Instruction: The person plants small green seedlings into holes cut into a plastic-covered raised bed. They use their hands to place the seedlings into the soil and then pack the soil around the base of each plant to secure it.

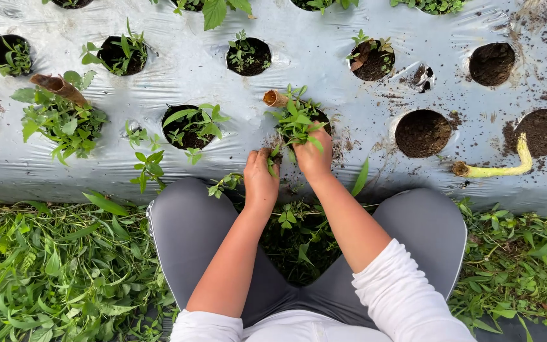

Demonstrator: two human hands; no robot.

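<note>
Mulch sheet: a silver plastic sheet (324,44) covers the raised bed, punched with round planting holes, so only the holes show soil or growth.
Grass verge: cut green grass (52,266) lies along the sheet's near edge, where the person kneels with grey-clad knees apart, close enough to reach the near row.
Weedy holes: toward the left edge a thick clump of weeds (64,123) fills one hole with a brown curled leaf (59,87) lying on it; the next hole (188,130) right of it is also overgrown.
Bare holes: two dark soil holes (421,133) and (544,131) sit toward the right edge, showing only earth.
Pale stem: a yellow-green stalk (498,168) lies on the sheet by the near right hole, apart from the hands.
Weed tuft: the leafy tuft (297,121) stands in the middle hole of the near row, crowding that opening.
Left hand: the left hand (261,180) is closed, pinching low stems at the hole's near-left rim.
Right hand: the right hand (314,158) is curled around the tuft's base, fingers buried in leaves, just beside the left.
In the way: loose sprigs (226,183) straggle over the sheet's near edge beside the left wrist.
</note>
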